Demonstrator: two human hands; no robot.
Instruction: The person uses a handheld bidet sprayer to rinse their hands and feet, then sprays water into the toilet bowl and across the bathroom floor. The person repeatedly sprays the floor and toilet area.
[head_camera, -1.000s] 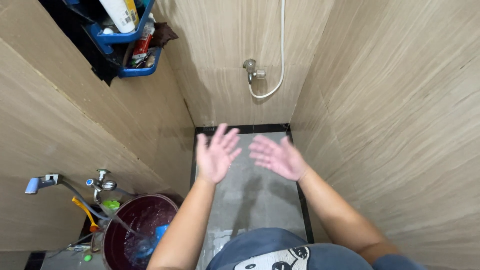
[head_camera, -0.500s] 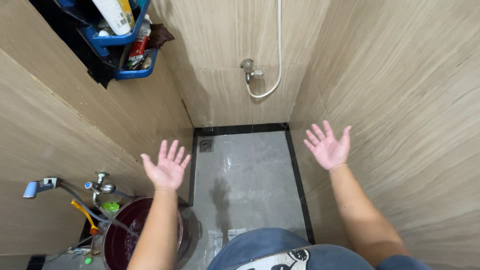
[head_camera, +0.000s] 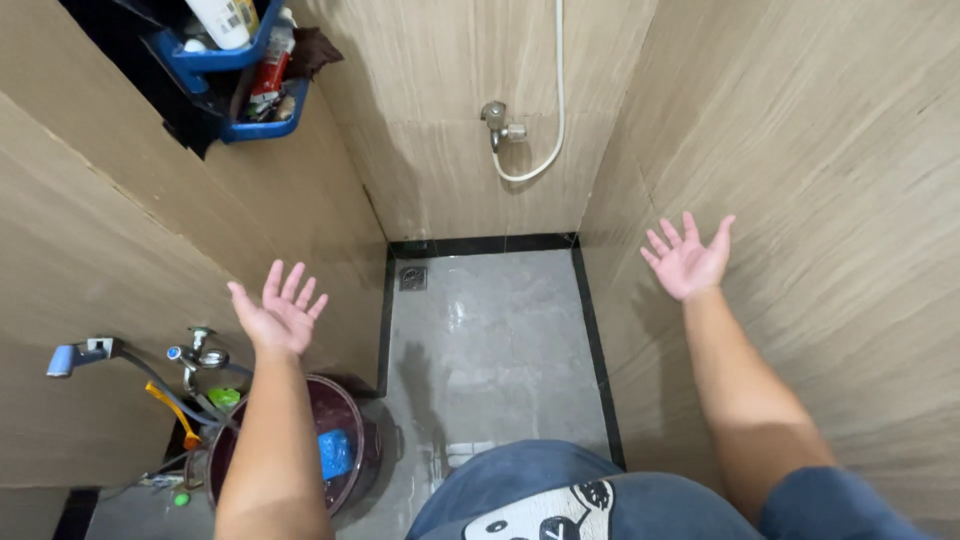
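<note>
I look down into a narrow tiled shower stall. My left hand (head_camera: 277, 313) is raised palm up with fingers spread, empty, above a dark red bucket (head_camera: 345, 415) and close to the left wall. Out to the right, my right hand (head_camera: 688, 260) is also palm up and spread, holding nothing, near the right wall. Neither hand touches anything.
A shower valve (head_camera: 496, 122) with a white hose (head_camera: 556, 90) sits on the far wall. A floor drain (head_camera: 413, 277) lies in the wet grey floor (head_camera: 500, 340). Blue shelves (head_camera: 250, 75) with bottles hang top left. Taps (head_camera: 195, 352) and a sprayer (head_camera: 68, 357) stick out low left.
Both hands were close together in the middle, then moved apart: the left went down and left, the right went out to the right.
</note>
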